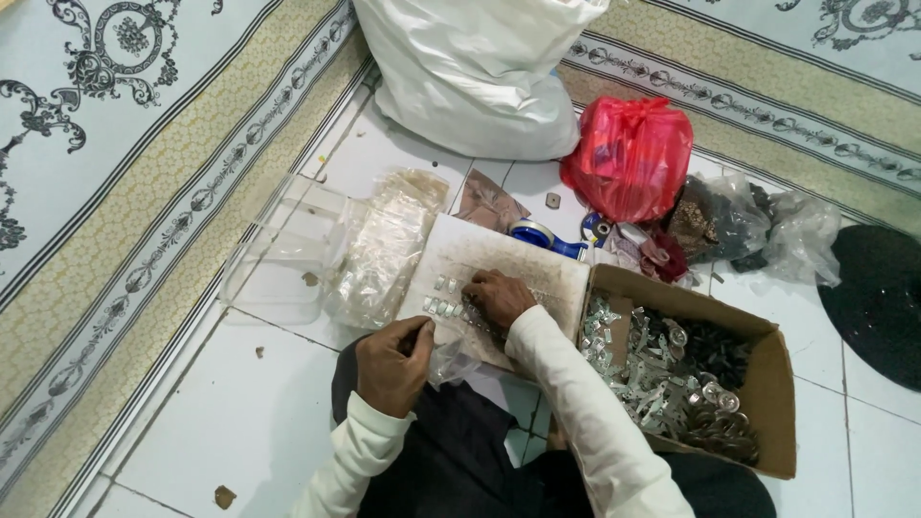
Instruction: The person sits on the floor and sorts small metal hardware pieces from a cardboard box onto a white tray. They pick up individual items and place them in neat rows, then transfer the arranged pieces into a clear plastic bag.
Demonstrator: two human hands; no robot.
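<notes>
Board at frame centre on the floor, small metal pieces on it, cardboard box right, sack above, clear bags left.

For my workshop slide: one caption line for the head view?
Right hand arranges small metal pieces on a board; left hand holds a clear bag.

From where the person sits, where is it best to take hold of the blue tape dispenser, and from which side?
Take the tape dispenser by its blue handle, the long part pointing right toward the red bag. Come from above, since it lies flat on the tiled floor just beyond the white board, and bags crowd its right side.
</notes>
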